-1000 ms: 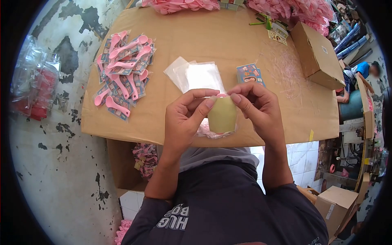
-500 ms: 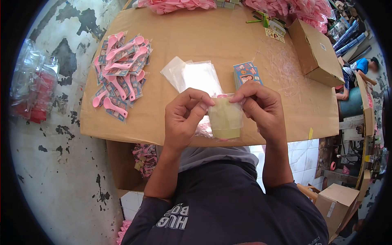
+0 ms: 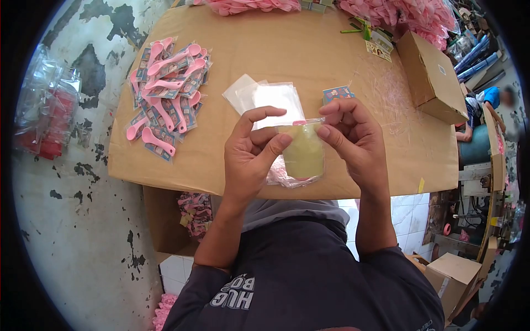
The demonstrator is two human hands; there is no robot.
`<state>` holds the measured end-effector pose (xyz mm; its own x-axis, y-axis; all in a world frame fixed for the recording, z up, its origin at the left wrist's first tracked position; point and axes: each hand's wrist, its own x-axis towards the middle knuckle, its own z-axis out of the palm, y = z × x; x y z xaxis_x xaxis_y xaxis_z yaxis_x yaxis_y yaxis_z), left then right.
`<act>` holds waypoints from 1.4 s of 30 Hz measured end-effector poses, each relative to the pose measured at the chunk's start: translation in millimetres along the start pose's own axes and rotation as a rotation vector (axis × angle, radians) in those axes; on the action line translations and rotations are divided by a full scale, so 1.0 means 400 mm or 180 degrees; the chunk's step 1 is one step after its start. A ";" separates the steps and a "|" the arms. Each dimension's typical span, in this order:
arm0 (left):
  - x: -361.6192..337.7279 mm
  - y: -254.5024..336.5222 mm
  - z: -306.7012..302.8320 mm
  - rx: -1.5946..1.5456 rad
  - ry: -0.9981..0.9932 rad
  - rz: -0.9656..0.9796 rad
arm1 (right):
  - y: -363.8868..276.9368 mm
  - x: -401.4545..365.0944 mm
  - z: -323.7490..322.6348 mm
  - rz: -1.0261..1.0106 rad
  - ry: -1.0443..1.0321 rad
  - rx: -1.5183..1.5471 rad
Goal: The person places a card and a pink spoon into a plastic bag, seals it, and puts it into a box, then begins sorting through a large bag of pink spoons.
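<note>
Between my two hands hangs a clear plastic bag (image 3: 303, 157) holding a pale green-yellow card face; bits of pink show at its top and bottom edges. My left hand (image 3: 254, 146) pinches the upper left corner, its thumb on the near side and its index finger lifted. At the upper right corner, my right hand (image 3: 353, 138) grips with its thumb, index finger raised and curled. Behind the bag lies a stack of clear plastic bags (image 3: 279, 99). A stack of blue printed cards (image 3: 338, 94) sits partly hidden behind my right hand.
Bagged pink spoons (image 3: 165, 85) with blue cards pile up at the table's left. A cardboard box (image 3: 433, 77) stands at the right. Large bags of pink pieces (image 3: 397, 16) lie along the far edge. Another person (image 3: 486, 102) is at far right.
Both index fingers have lifted from the bag's top edge, while the thumbs now press on its upper corners. The card sits slightly higher. The view has shifted a little.
</note>
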<state>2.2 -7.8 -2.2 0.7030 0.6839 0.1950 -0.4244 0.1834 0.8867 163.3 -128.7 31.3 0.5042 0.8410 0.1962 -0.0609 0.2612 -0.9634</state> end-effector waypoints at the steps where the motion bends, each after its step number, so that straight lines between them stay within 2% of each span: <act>1: -0.001 0.005 0.001 0.0016 0.0001 -0.0038 | 0.004 0.000 -0.003 0.0008 -0.0004 0.0005; 4: -0.001 0.021 0.009 -0.0171 -0.0322 -0.0355 | 0.007 0.000 -0.009 0.0001 -0.0063 -0.0054; 8: -0.007 0.001 -0.009 0.0365 -0.0668 -0.0752 | -0.012 -0.001 -0.001 0.0045 0.0029 0.0086; 11: -0.005 0.014 0.009 0.0200 -0.0440 -0.0541 | -0.013 -0.009 0.000 0.0068 0.0078 0.0065; 13: -0.001 0.014 -0.003 0.0276 -0.0526 -0.0446 | -0.012 -0.016 -0.005 0.0122 0.0019 -0.0038; 15: 0.004 0.008 -0.010 0.0354 -0.0586 -0.0323 | -0.006 -0.022 -0.029 0.0483 -0.0375 -0.1193; 16: 0.004 0.002 -0.009 0.0442 -0.0565 -0.0090 | -0.007 -0.020 -0.042 0.0477 -0.0417 -0.1197; 18: -0.004 -0.008 -0.011 0.0554 -0.0456 0.0181 | -0.010 -0.010 -0.075 0.0168 -0.0102 -0.2041; 20: -0.013 -0.009 -0.021 0.0153 -0.0268 0.0312 | -0.062 -0.011 -0.099 0.0238 0.0209 -0.1015; 22: -0.017 0.007 -0.047 0.0432 -0.0144 0.0588 | -0.132 -0.029 -0.184 0.0006 -0.0327 -0.0287; 24: -0.009 0.035 -0.091 0.0722 -0.0022 0.0846 | -0.150 0.000 -0.246 -0.0487 -0.0902 0.0337; 26: 0.015 0.096 -0.171 0.2094 0.0269 0.1848 | -0.165 0.033 -0.337 0.0002 -0.0524 -0.0513; 27: 0.024 0.139 -0.211 0.2731 0.0442 0.1992 | -0.166 0.066 -0.315 0.0206 0.0266 -0.2071; 28: 0.034 0.187 -0.250 0.3374 0.0624 0.2124 | -0.159 0.073 -0.318 0.0170 0.0204 -0.2086; 30: 0.048 0.250 -0.313 0.4154 0.0967 0.1825 | -0.135 0.075 -0.336 -0.1094 0.0667 -0.6954; 31: 0.051 0.253 -0.367 0.4708 0.0948 0.1657 | -0.149 0.092 -0.314 -0.0779 0.0386 -0.5371; 32: 0.030 0.242 -0.401 0.4718 0.1024 0.1660 | -0.157 0.105 -0.282 -0.0842 0.0338 -0.5367; 34: 0.005 0.237 -0.430 0.4754 0.1313 0.1178 | -0.162 0.115 -0.198 -0.0871 -0.0442 -0.4235; 35: -0.017 0.238 -0.426 0.4279 0.1289 0.0955 | -0.166 0.119 -0.147 -0.0883 -0.0438 -0.4224; 36: -0.029 0.234 -0.425 0.4290 0.1292 0.0965 | -0.170 0.132 -0.089 -0.0863 -0.0829 -0.4133; 37: -0.043 0.217 -0.427 0.4019 0.1386 0.1131 | -0.168 0.147 -0.037 -0.0836 -0.1236 -0.4038; 38: -0.059 0.199 -0.428 0.3743 0.1493 0.1298 | -0.156 0.165 0.007 -0.0853 -0.1265 -0.4037; 39: -0.078 0.183 -0.429 0.3750 0.1535 0.1307 | -0.139 0.188 0.049 -0.1058 -0.1586 -0.3878; 41: -0.113 0.151 -0.429 0.3843 0.2293 0.1378 | -0.095 0.248 0.131 -0.1441 -0.2037 -0.3678; 42: -0.129 0.139 -0.429 0.3842 0.2341 0.1391 | -0.063 0.286 0.170 -0.1614 -0.2172 -0.3650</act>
<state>-155.7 88.2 -34.7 0.0508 0.7926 0.6076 0.4581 -0.5591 0.6910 164.0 -6.7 90.4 -0.2661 0.9194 0.2896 0.8821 0.3534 -0.3116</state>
